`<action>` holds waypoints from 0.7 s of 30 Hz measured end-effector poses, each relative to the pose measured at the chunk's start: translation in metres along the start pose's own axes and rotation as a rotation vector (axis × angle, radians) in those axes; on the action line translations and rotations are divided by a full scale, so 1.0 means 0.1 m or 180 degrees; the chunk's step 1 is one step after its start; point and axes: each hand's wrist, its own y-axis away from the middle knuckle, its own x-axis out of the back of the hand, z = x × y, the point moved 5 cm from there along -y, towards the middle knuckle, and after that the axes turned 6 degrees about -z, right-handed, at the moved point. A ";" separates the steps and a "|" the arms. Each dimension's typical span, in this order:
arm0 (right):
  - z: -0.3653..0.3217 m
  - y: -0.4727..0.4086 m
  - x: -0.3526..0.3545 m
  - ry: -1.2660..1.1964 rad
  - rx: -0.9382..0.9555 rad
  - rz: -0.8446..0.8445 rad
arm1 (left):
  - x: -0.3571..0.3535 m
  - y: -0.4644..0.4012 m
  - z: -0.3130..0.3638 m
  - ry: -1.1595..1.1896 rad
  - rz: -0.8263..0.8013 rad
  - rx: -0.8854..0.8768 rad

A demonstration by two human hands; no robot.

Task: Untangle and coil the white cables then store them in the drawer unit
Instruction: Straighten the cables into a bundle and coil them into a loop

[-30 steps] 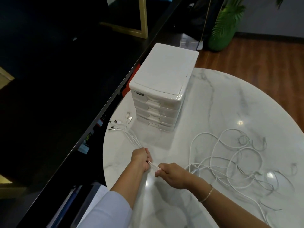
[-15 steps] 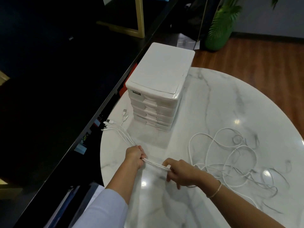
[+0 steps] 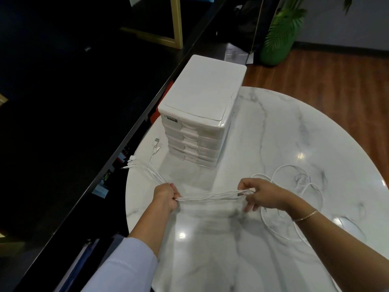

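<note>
Just before the drawer unit [image 3: 197, 114], left hand [image 3: 166, 196] is clenching and right hand [image 3: 260, 196] is pinching the white cables [image 3: 210, 196] taut; loose loops trailing right are risking a tighter knot if pulled.

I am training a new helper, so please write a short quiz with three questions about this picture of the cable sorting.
1. True or false: both hands grip the bundle of thin white cables.
2. Which hand is nearer the cables' plug ends?
3. Are the drawers of the white plastic drawer unit open or closed?

Key: 1. True: left hand, right hand. 2. Left. 3. Closed.
</note>
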 end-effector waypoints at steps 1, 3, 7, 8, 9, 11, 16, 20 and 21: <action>0.01 -0.01 0.04 -0.0104 0.0021 0.0085 | -0.01 0.01 0.00 -0.0004 -0.0011 0.0014; 0.02 -0.01 0.11 -0.0312 0.0109 0.0360 | -0.02 0.01 0.02 0.0007 -0.0007 0.0003; 0.00 0.01 0.11 -0.0513 0.0312 0.0678 | -0.01 0.01 0.05 -0.0011 0.0038 0.0022; 0.01 0.00 0.10 -0.0527 0.0303 0.0674 | 0.00 0.00 0.05 -0.0015 0.0042 0.0019; 0.02 0.00 0.11 -0.0469 0.0270 0.0676 | -0.01 0.00 0.05 -0.0027 0.0033 0.0019; 0.02 0.04 0.15 -0.0175 0.0180 0.0676 | -0.03 0.01 0.06 -0.0045 0.0032 -0.0002; 0.00 0.10 0.33 0.1425 0.0121 0.0891 | -0.08 0.01 0.07 -0.0132 0.0009 -0.0050; 0.13 0.17 0.52 0.2820 -0.0635 0.0838 | 0.03 -0.06 0.08 -0.0338 0.0075 -0.0069; 0.16 0.24 0.62 0.3081 -0.0824 0.0812 | 0.11 -0.09 0.12 -0.0461 0.0129 -0.0102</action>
